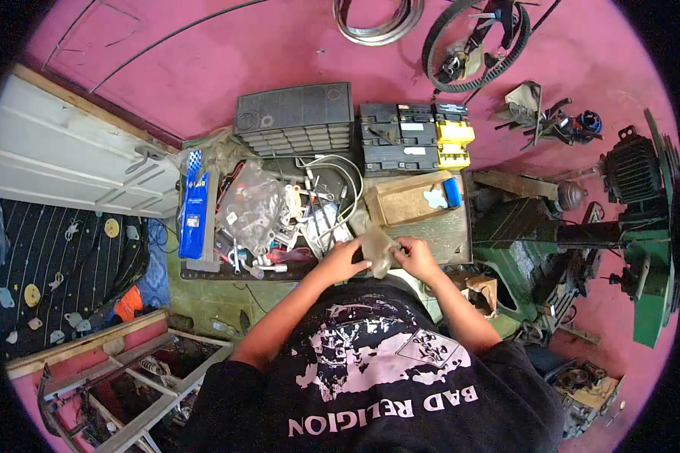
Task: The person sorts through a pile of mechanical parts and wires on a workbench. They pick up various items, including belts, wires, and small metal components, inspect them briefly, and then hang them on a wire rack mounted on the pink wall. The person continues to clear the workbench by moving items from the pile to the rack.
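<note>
Between my two hands, at the near edge of the table, is a crumpled, greyish translucent piece that looks like a plastic bag [378, 254]. My left hand [343, 262] has its fingers closed on the left side of it. On the other side, my right hand [418, 259] pinches the upper right edge. Whether anything lies inside the bag cannot be made out. Just beyond it stands a brown open box [408, 198] with a blue piece at its right end. Left of my left hand lie a clear plastic bag of parts [251, 208] and several metal tools [261, 264].
Grey stacked organiser cases [295, 113] and black-and-yellow cases [415, 136] stand at the back by the pink wall. A blue packet [194, 219] lies at the table's left end. A green machine [646, 264] stands on the right. A metal frame [151, 392] is at lower left.
</note>
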Demonstrator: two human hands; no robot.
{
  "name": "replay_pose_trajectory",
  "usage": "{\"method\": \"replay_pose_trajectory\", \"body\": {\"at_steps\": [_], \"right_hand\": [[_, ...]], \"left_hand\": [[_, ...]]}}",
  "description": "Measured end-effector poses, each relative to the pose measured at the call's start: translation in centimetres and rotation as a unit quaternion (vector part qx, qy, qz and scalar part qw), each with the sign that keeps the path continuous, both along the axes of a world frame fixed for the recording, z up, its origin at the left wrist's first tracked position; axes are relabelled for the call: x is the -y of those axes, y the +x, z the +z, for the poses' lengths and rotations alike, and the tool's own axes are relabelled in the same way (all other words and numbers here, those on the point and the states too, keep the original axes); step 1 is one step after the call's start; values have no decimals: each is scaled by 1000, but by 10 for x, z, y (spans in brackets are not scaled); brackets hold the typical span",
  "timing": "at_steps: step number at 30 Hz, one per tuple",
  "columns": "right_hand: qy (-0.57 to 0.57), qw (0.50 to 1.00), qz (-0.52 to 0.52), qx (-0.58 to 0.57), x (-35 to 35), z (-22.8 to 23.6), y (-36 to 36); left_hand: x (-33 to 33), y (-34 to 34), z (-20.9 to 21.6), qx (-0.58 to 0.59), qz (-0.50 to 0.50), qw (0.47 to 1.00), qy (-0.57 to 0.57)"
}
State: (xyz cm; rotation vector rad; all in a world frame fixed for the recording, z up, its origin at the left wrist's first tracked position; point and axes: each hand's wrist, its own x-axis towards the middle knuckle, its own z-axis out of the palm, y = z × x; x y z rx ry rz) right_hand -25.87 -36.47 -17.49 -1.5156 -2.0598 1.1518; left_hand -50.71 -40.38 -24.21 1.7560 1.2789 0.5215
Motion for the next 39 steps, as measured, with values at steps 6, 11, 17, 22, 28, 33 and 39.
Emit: {"method": "replay_pose_trajectory", "body": {"at_steps": [6,11,17,22,28,33,39], "right_hand": [[6,994,80,-71,23,33,-46],[5,994,74,-77,39,16,-74],[93,984,149,-41,44,19,-113],[162,973,-63,149,30,-1,-99],[199,883,-118,407,-12,-75,-24],[235,895,-61,374,-38,-79,-23],[160,864,-77,471,-52,-70,-46]], "left_hand": [[-4,-37,53,135,6,972,-192],[4,-67,25,363,100,889,-260],[7,-97,28,291,149,900,-291],[2,-145,0,223,329,905,-154],[6,-234,5,103,429,897,1],[16,-258,9,38,465,884,36],[36,-250,22,-44,485,872,39]]}}
